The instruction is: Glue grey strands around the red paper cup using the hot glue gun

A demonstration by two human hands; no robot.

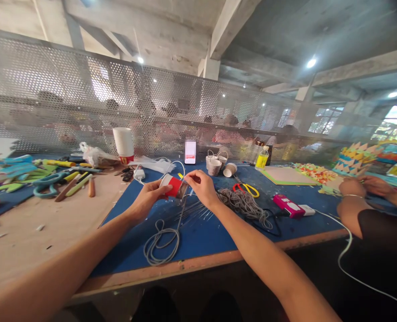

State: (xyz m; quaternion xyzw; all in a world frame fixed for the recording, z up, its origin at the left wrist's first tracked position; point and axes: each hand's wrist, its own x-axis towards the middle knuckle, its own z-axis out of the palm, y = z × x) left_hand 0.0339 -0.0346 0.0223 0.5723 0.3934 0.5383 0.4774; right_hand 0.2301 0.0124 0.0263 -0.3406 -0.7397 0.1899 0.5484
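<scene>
My left hand [148, 197] is closed around a red and white paper cup [174, 187], which is tilted on its side above the blue mat [131, 246]. At the cup's right end, my right hand [200, 187] pinches a grey cord [184, 203] between thumb and fingertips. From there the cord hangs down to a loose coil [163, 243] on the mat. Thin pale strands fan out on the mat beneath my hands. A tangled heap of grey cord [243, 203] lies to the right, with yellow and red-handled scissors [250, 190] beside it.
Behind stand a phone [190, 152], small cord-wrapped cups [213, 165], a paper-cup stack [122, 143] and a yellow bottle [262, 158]. Tools [72, 183] lie left. A magenta power bank [288, 205] trails a white cable. At right, another person's hands [374, 185] work near paper crafts.
</scene>
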